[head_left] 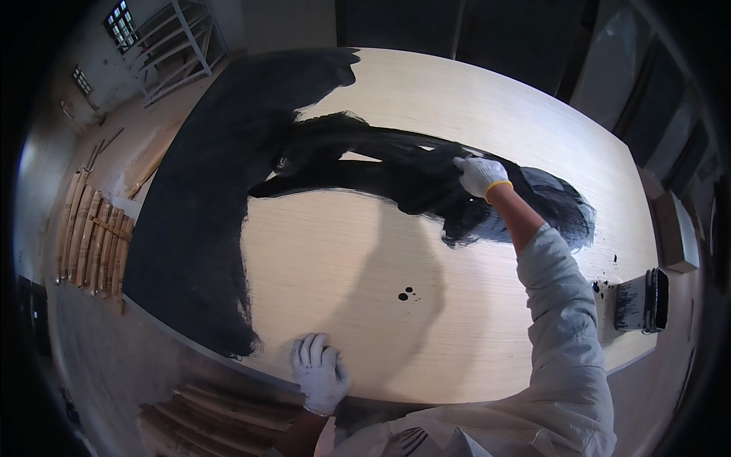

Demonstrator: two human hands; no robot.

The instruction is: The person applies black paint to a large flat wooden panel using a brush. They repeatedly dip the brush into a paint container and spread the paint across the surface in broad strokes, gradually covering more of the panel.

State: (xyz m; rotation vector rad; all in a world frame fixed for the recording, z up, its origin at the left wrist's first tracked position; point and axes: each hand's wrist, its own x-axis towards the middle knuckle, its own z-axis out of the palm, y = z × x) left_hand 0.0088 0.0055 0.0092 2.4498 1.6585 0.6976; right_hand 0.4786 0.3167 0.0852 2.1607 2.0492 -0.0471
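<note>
A large light wood-grain panel (343,282) lies flat before me, partly covered with black paint (194,198). My right hand (482,177), in a white knit glove with a yellow cuff, reaches over the wet black band across the middle. Its fingers are closed; whatever they grip is hidden against the black. My left hand (320,373), also gloved, rests open on the near edge of the panel, fingers extended. Several black paint drops (404,296) dot the bare wood between my hands.
A paint-smeared square bucket (642,301) stands at the panel's right edge, with black spatters beside it. Long brown wrapped bundles (95,240) lie on the floor at left, with more below the near edge. A metal rack (179,49) stands far left; dark panels (525,42) lean behind.
</note>
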